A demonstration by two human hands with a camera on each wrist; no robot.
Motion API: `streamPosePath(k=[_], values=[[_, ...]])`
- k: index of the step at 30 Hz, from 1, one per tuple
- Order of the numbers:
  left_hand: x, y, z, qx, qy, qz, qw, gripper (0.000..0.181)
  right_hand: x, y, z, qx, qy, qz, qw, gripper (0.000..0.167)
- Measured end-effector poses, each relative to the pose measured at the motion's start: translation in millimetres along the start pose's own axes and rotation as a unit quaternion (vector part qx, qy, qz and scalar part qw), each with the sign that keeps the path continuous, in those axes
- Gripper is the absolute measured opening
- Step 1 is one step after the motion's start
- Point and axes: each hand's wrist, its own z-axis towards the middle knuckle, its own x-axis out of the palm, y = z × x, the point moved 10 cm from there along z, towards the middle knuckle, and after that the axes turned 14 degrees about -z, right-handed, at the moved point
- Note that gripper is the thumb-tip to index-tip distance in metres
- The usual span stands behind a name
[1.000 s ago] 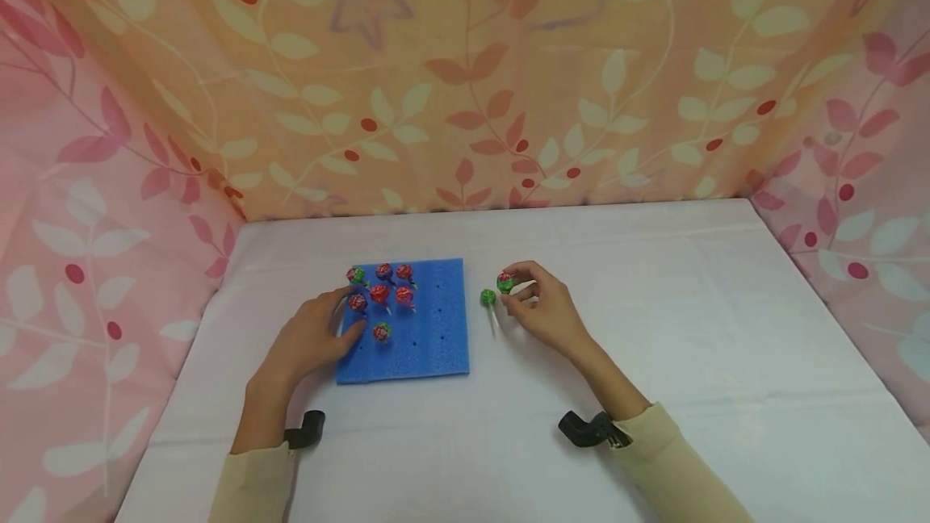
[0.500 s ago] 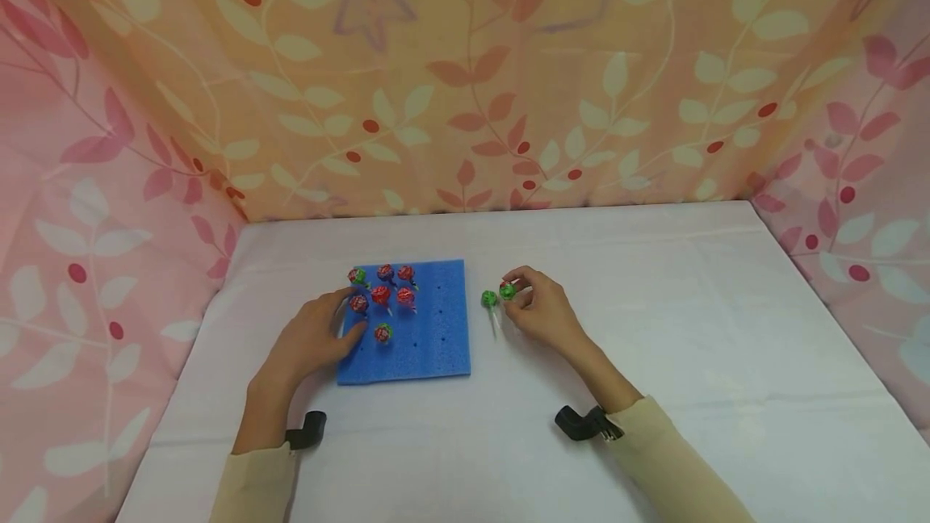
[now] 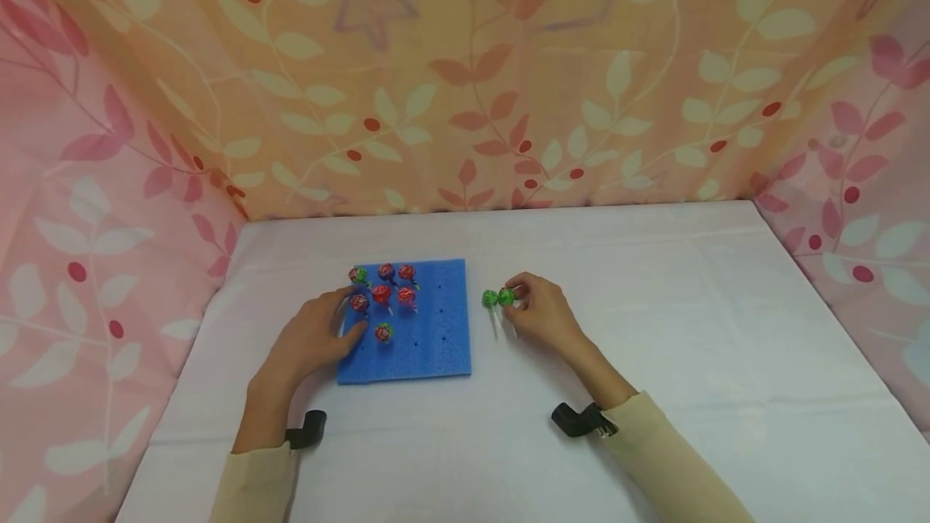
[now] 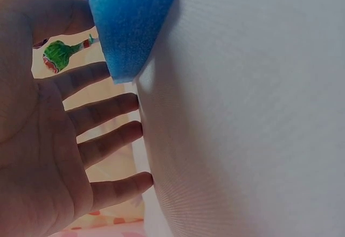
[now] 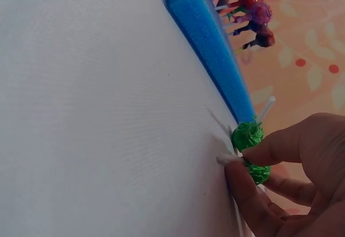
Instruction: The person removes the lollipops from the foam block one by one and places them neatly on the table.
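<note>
Two green lollipops side by side, right of a foam board. The right hand (image 3: pixel 545 315) pinches the held lollipop (image 3: pixel 506 296) by its stick between thumb and index finger, just below the wrapped head; whether that stick touches the surface (image 3: pixel 465 442) cannot be told. Key relation, as judged here: the loose lollipop (image 3: pixel 490 298) lies immediately left of the held one, between it and the foam board (image 3: pixel 427 321). Both long axes run nearly parallel, heads away from the person, sticks toward the person and slightly right. The right hand is the nearer to this pair. The left hand (image 3: pixel 311 331), fingers spread, rests against the board's left edge, thumb and index finger touching it. Count: one board; seven standing lollipops (image 3: pixel 381 294) in it, three, three and one by row; two green lollipops outside it; two hands.
</note>
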Motion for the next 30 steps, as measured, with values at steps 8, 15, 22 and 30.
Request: streamPosePath(k=[8, 15, 22, 30], values=[[-0.3, -1.1, 1.5, 0.0, 0.002, 0.001, 1.0, 0.071, -1.8, 0.1, -1.5, 0.01, 0.005, -0.004, 0.9999, 0.037], [-1.5, -2.2, 2.0, 0.002, 0.002, -0.002, 1.0, 0.071, -4.0, -1.2, -4.1, 0.004, -0.001, 0.001, 1.0, 0.037], [-0.9, -1.0, 0.7, 0.003, -0.001, -0.005, 1.0, 0.07, -9.2, -2.3, -7.7, -0.007, -0.016, -0.007, 0.9998, 0.037], [-0.9, -1.4, 0.0, 0.006, -0.002, -0.005, 1.0, 0.07, -18.3, 3.4, -13.5, -0.005, -0.036, -0.006, 0.9993, 0.037]])
